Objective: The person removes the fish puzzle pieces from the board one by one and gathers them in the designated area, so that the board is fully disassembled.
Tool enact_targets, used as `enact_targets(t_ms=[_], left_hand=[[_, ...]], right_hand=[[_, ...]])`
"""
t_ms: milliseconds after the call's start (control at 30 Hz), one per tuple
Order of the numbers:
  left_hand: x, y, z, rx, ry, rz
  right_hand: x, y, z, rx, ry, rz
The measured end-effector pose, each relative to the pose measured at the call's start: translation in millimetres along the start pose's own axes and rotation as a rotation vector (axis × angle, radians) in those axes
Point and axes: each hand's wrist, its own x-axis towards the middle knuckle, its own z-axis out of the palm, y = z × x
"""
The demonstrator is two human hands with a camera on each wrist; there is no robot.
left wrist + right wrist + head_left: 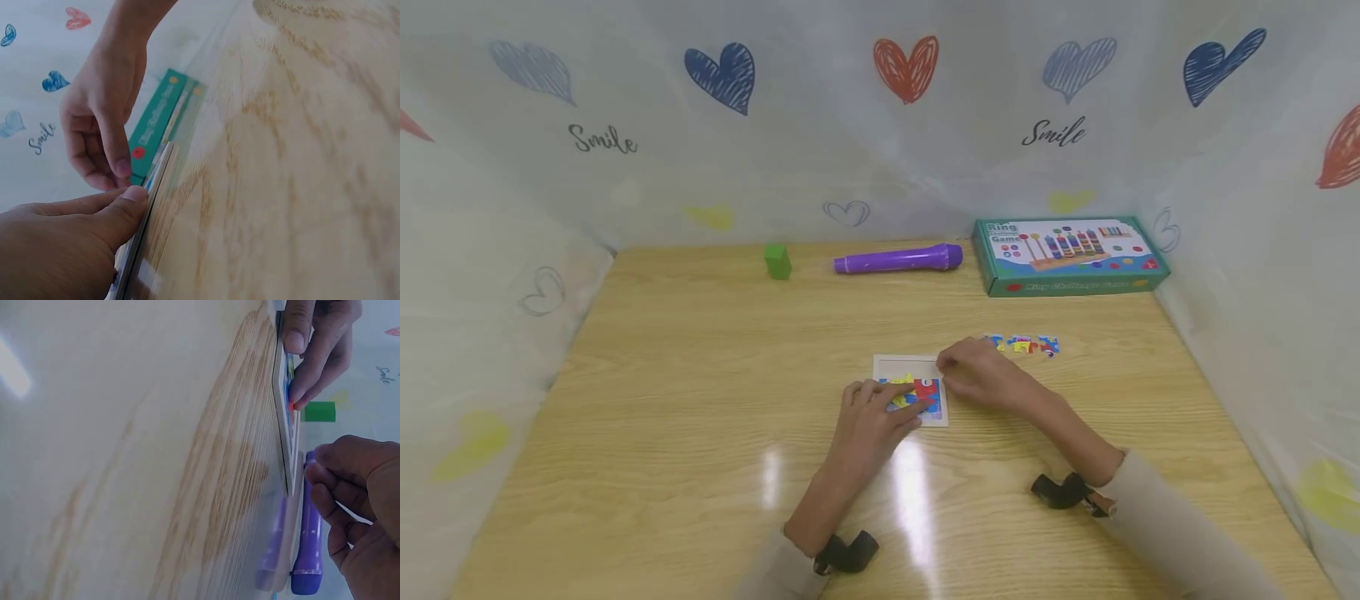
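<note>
Pressing puzzle (928,389), left hand (874,414) outstretched, right hand (987,375) grasp unclear, "Ring Challenge Game" box (1071,257)

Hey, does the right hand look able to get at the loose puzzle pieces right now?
Probably yes: the loose puzzle pieces lie on the table close by the right hand, and nothing seems to block the way.

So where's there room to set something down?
The table is bare left of the puzzle tray in front of the green block, and between tray and purple microphone. Crowded: the tray, with left grip and right grip, and loose pieces near the game box.
</note>
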Motion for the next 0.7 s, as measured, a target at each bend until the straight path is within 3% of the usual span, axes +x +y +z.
enact_targets(t_ms=[267,400,533,700], left_hand=[[0.7,2.0,-0.7,0.041,-0.004,0.008],[1.1,2.1,-2.3,0.070,0.003,0.019],[1.4,1.7,-4.2,0.093,0.022,0.031],[1.0,0.8,-2.9,0.073,0.021,0.027]], right_hand=[[3.1,-6,4,0.019,-0.080,0.012],[5.9,-9,4,0.024,-0.125,0.064],[10.6,-12,5,0.093,-0.168,0.114],[13.4,-12,5,0.152,-0.187,0.165]])
